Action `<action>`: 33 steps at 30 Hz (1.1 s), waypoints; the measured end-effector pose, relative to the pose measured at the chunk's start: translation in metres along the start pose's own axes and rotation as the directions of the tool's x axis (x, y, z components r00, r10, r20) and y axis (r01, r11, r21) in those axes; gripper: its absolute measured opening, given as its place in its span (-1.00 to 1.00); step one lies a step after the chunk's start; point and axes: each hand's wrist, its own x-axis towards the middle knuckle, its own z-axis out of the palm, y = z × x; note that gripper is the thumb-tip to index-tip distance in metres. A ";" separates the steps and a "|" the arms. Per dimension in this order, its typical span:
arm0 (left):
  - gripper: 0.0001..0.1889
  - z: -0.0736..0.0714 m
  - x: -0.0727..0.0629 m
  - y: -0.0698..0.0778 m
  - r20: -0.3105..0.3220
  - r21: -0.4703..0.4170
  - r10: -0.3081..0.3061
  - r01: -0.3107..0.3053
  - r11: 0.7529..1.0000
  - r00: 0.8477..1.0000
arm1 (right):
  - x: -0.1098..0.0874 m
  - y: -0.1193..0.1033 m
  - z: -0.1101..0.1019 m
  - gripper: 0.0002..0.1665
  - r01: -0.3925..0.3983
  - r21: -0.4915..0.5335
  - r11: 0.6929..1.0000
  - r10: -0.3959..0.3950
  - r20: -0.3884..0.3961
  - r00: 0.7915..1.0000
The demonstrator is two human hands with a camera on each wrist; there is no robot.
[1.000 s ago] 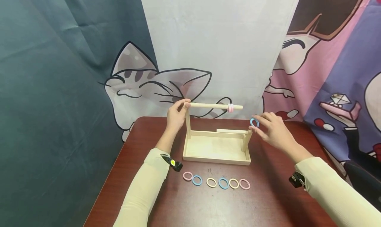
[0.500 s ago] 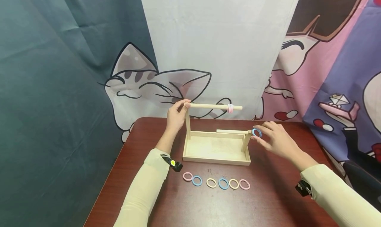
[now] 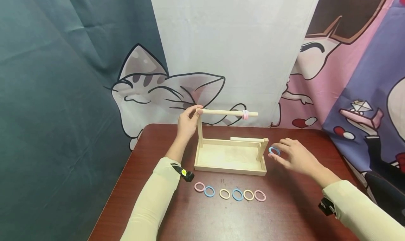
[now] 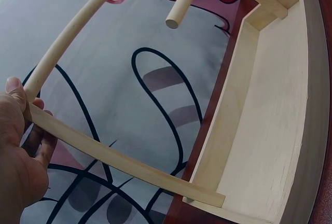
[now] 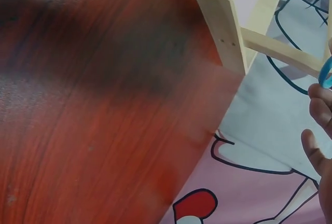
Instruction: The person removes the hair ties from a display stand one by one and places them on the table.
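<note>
A pale wooden stand (image 3: 200, 134) has a tray base, a tall left post with a long upper rod, and a shorter right post with a lower rod. My left hand (image 3: 187, 123) grips the top corner where the tall post meets the upper rod. Pink rings (image 3: 245, 115) hang near that rod's free right end. Beyond the short post, to its right, my right hand (image 3: 295, 157) pinches a blue ring (image 3: 274, 151) above the table. In the right wrist view, the blue ring (image 5: 326, 73) shows only partly at the frame's edge.
Several rings lie in a row in front of the stand: a pink ring (image 3: 199, 187) and blue ring (image 3: 209, 191) at left, then cream and blue ones, with another pink ring (image 3: 260, 195) at right. The reddish-brown table (image 3: 240, 221) meets a printed curtain (image 3: 240, 40) behind.
My right hand has lowered the blue ring from above the short post's top to beside the post, shifting slightly right. My left hand stays on the stand's corner.
</note>
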 end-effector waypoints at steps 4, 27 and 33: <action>-0.59 0.000 0.000 0.001 -0.001 -0.003 -0.007 0.007 1.000 1.000 | -0.005 0.000 0.003 -0.69 0.026 0.025 0.999 -0.027 0.021 0.999; -0.59 0.000 -0.001 -0.001 -0.001 -0.015 -0.009 0.009 1.000 1.000 | -0.034 -0.021 0.026 -0.63 0.062 0.083 0.995 -0.079 0.220 0.972; -0.61 0.000 -0.001 0.000 -0.008 -0.015 -0.007 0.007 1.000 1.000 | -0.042 -0.027 0.031 -0.62 0.019 0.127 0.992 -0.061 0.334 0.940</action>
